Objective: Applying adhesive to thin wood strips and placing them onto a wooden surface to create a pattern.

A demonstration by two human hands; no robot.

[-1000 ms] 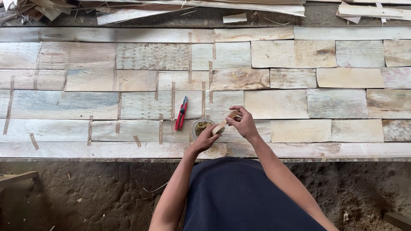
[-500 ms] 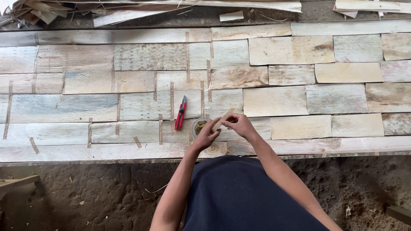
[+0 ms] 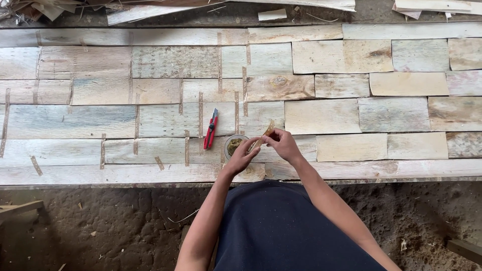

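Over pale veneer sheets (image 3: 321,116), both hands' fingers (image 3: 267,140) pinch a thin tan strip (image 3: 262,139).

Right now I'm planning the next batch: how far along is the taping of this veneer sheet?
Done: tape strips already cross the seams of the left pieces. In hand: the left hand and right hand hold a short strip over a small bowl; a red cutter lies beside it. Left: the right pieces show no tape.
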